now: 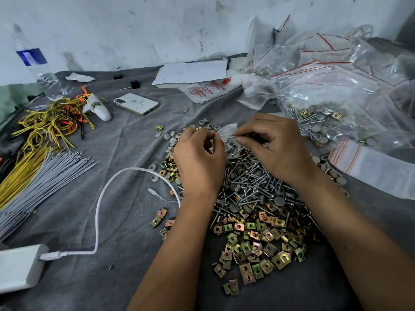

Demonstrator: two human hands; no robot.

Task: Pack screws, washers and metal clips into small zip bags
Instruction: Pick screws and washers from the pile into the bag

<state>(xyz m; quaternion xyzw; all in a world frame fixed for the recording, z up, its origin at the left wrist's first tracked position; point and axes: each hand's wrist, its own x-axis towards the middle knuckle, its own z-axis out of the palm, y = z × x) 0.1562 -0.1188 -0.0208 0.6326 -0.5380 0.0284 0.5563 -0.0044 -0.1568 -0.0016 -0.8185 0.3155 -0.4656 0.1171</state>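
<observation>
On the grey cloth lies a heap of silver screws (253, 182). In front of it spread brass-coloured square metal clips (253, 241), and grey round washers (202, 124) lie scattered behind. Above the heap my left hand (199, 158) pinches the edge of a small clear zip bag (228, 131). My right hand (276, 144) pinches a few screws at the bag's mouth. The inside of the bag is mostly hidden by my fingers.
Filled zip bags (332, 90) pile up at the right, with flat unused bags (372, 167) beside them. A phone (135, 103), papers (193, 72), a water bottle (38, 66), yellow and orange wires (51, 122), grey cable ties (45, 176) and a white charger with cable (20, 265) lie at the left.
</observation>
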